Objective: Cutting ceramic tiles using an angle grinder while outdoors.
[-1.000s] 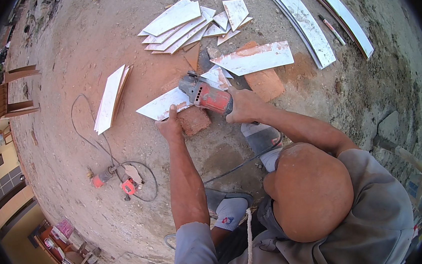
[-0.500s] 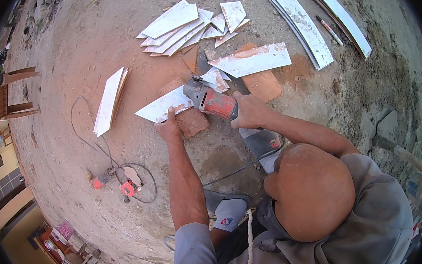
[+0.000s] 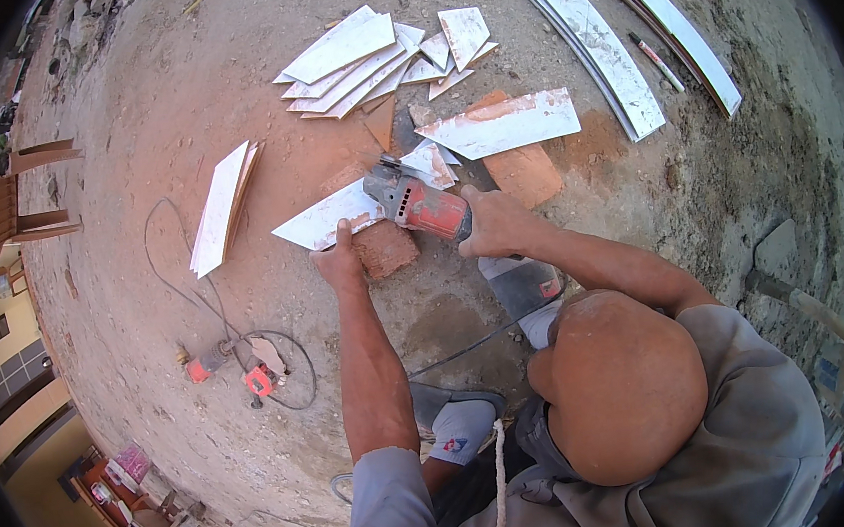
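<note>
Grinder (image 3: 425, 211) is sitting across the white strip (image 3: 323, 222), head pointing away and to the left. Right hand (image 3: 487, 221) is wrapping round the grinder's rear body. Left hand (image 3: 342, 262) is gripping the strip's near edge, thumb lying on top; its other fingers are mostly staying out of sight. Strip is resting on a reddish block (image 3: 387, 250), left tip reaching past it. Head is covering the contact point, so can't tell whether the disc is biting.

My read on doing it well: left hand should be pressing the strip firmly onto the block and staying clear of the disc line. Right hand should be feeding lightly and straight, not twisting; holding it one-handed is risking kickback. Unsupported tip is probably inviting chatter or a snap. Cord (image 3: 465, 349) is running by the near shoe (image 3: 519, 285), so should be staying well away from the disc.

Versus one second ago: grinder head is sitting slightly farther right along the strip. Left hand is holding about the same spot. Loose pieces (image 3: 349, 59) beyond are lying unchanged.
</note>
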The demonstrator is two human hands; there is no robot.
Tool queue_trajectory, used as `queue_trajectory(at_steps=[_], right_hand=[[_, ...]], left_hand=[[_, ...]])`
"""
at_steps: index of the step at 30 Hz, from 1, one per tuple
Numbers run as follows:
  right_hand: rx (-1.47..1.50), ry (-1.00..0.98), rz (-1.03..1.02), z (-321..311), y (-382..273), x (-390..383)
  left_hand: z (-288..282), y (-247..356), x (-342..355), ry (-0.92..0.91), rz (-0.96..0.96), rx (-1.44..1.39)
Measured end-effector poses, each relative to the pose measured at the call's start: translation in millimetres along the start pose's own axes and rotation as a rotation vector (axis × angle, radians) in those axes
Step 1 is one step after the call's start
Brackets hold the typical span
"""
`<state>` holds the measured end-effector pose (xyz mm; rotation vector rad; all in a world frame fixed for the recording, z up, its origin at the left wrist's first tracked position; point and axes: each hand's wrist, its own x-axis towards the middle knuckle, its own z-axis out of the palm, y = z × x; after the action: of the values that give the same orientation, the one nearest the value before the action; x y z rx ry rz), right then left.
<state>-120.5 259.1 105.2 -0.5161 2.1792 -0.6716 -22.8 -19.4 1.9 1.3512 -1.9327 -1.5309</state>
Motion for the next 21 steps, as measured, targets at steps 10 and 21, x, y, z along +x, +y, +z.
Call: queue_trajectory(at_steps=[10, 21], right_hand=[[0.024, 0.014, 0.008, 3, 6, -10], [0.018, 0.0, 0.004, 1, 0, 0]], left_hand=[[1, 0, -2, -0.02, 0.05, -0.043], [3, 2, -5, 0.047, 0.048, 0.007]])
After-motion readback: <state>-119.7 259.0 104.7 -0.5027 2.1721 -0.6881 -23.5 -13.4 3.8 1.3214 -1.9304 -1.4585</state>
